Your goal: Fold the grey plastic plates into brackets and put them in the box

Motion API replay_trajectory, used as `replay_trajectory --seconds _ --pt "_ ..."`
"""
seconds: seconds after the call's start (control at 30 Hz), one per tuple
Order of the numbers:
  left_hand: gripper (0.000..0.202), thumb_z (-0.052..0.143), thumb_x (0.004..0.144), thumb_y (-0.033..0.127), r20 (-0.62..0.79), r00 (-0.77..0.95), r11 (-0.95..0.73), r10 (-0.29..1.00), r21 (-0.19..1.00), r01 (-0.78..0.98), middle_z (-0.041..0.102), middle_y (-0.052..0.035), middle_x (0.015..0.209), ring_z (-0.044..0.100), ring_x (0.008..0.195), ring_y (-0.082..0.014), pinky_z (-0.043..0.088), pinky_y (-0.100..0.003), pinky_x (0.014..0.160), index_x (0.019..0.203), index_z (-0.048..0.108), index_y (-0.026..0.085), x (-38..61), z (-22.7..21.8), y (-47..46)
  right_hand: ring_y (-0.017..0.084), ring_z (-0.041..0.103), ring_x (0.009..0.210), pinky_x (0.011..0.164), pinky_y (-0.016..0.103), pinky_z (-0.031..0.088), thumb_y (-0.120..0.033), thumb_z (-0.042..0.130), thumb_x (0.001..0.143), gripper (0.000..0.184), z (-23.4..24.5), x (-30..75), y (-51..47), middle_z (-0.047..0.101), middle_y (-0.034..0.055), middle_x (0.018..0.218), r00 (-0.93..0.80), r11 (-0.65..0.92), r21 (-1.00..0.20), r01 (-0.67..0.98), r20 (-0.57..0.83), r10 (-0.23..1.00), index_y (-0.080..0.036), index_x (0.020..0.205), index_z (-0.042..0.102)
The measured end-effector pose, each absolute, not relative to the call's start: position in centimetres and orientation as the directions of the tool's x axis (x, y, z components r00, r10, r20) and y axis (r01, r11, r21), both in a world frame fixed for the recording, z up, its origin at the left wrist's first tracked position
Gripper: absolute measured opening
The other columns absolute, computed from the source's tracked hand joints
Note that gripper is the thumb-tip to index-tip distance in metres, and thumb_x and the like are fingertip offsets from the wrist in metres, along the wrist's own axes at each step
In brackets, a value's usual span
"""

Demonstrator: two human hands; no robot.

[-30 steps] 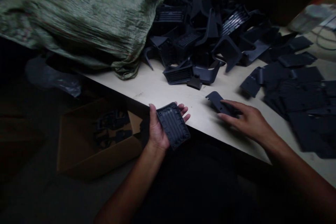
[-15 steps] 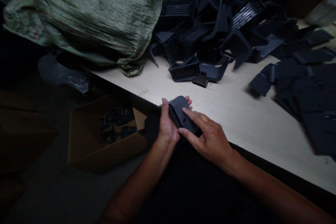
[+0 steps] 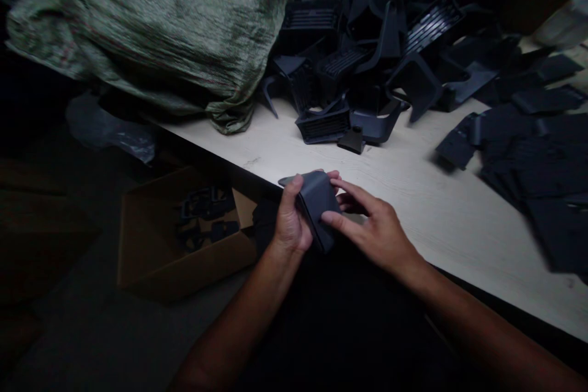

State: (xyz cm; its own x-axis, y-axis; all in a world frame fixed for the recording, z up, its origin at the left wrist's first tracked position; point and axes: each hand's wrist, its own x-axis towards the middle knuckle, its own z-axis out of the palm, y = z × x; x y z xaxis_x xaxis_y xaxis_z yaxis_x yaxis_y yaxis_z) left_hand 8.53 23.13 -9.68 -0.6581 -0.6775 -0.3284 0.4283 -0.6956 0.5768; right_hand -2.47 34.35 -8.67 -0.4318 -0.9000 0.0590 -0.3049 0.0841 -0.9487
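A dark grey bent plastic part is held between my two hands, just over the table's front edge. My left hand wraps around its left side, thumb up along the near edge and fingertips showing beyond the far side. On the right, my right hand has its thumb on the part's face and its fingers at the far right edge, pinching it. The underside of the part is hidden.
Similar black slotted plastic parts are heaped on the pale table. Flat black panels lie stacked at the right. A green woven sack covers the back left. Below stands an open cardboard box containing black parts.
The plastic part has been turned in my hands, so its bent face now points more toward me. My right thumb and fingers have shifted to its right side.
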Motion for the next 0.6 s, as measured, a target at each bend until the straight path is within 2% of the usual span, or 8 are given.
replay_trajectory --seconds 0.07,0.17,0.3,0.37,0.43,0.5,0.57,0.6 --pt "0.047 0.065 0.092 0.055 -0.268 -0.699 -0.691 -0.662 0.579 0.432 0.077 -0.016 0.123 0.069 0.122 -0.0355 0.055 -0.049 0.106 0.115 0.074 0.014 8.5 -9.4 23.2 0.021 0.071 0.103 0.092 0.033 0.057 -0.049 0.082 0.09 0.048 -8.5 -3.1 33.7 0.075 0.0054 0.117 -0.462 0.054 -0.998 -0.044 -0.028 -0.886 -0.025 0.13 0.069" --pt "0.049 0.061 0.093 0.054 -0.195 -0.732 -0.663 -0.652 0.615 0.427 0.074 -0.017 0.13 0.069 0.123 -0.0354 0.054 -0.046 0.106 0.115 0.075 0.013 8.1 -9.1 23.6 0.02 0.07 0.099 0.088 0.03 0.056 -0.051 0.078 0.093 0.038 -8.2 -3.4 32.7 0.075 0.0048 0.109 -0.374 0.061 -0.983 0.174 -0.124 -0.919 -0.021 0.116 0.072" --pt "0.051 0.062 0.091 0.053 -0.169 -0.766 -0.649 -0.62 0.658 0.381 0.072 -0.0174 0.135 0.07 0.119 -0.0341 0.053 -0.041 0.104 0.117 0.076 0.011 7.7 -8.6 23.8 0.022 0.07 0.1 0.09 0.032 0.055 -0.055 0.073 0.096 0.046 -8.0 -2.8 32.2 0.075 0.0064 0.112 -0.246 0.103 -0.929 0.355 -0.199 -0.949 -0.021 0.127 0.07" --pt "0.052 0.063 0.09 0.055 -0.228 -0.754 -0.695 -0.616 0.608 0.384 0.073 -0.0186 0.131 0.069 0.12 -0.0338 0.053 -0.043 0.105 0.114 0.075 0.01 7.8 -8.4 23.2 0.021 0.069 0.096 0.086 0.031 0.054 -0.054 0.074 0.095 0.046 -7.9 -2.5 32.3 0.074 0.0061 0.11 -0.23 0.091 -0.915 0.393 -0.194 -0.954 -0.021 0.127 0.07" --pt "0.043 0.066 0.088 0.053 -0.334 -0.7 -0.744 -0.631 0.516 0.425 0.078 -0.0168 0.116 0.072 0.113 -0.0306 0.054 -0.044 0.104 0.104 0.073 0.013 8.0 -8.2 22.2 0.019 0.066 0.088 0.08 0.028 0.052 -0.05 0.078 0.093 0.041 -8.0 -2.1 32.6 0.072 0.0039 0.102 -0.208 0.093 -0.918 0.386 -0.185 -0.96 -0.02 0.119 0.071" --pt "0.028 0.068 0.086 0.046 -0.433 -0.604 -0.737 -0.67 0.491 0.465 0.077 -0.0075 0.084 0.075 0.091 -0.024 0.057 -0.041 0.097 0.089 0.067 0.018 8.1 -7.9 21.4 0.016 0.061 0.082 0.076 0.026 0.049 -0.046 0.08 0.091 0.032 -8.2 -1.6 33.0 0.069 0.0011 0.093 -0.193 0.094 -0.938 0.335 -0.166 -0.967 -0.019 0.107 0.071" --pt "0.02 0.069 0.084 0.037 -0.467 -0.505 -0.685 -0.726 0.559 0.467 0.061 0.0035 0.059 0.069 0.066 -0.0173 0.059 -0.036 0.086 0.077 0.059 0.021 8.1 -7.4 21.2 0.016 0.058 0.082 0.076 0.025 0.047 -0.043 0.08 0.091 0.028 -8.4 -1.1 33.3 0.065 -0.0001 0.089 -0.234 0.059 -0.968 0.245 -0.118 -0.965 -0.019 0.1 0.07" --pt "0.021 0.069 0.083 0.035 -0.469 -0.475 -0.664 -0.745 0.597 0.451 0.053 0.0065 0.053 0.064 0.059 -0.0153 0.059 -0.034 0.083 0.075 0.056 0.022 8.0 -7.1 21.3 0.017 0.057 0.084 0.078 0.025 0.047 -0.042 0.08 0.091 0.026 -8.5 -0.8 33.5 0.064 -0.0001 0.089 -0.272 0.034 -0.98 0.196 -0.087 -0.958 -0.019 0.098 0.07"
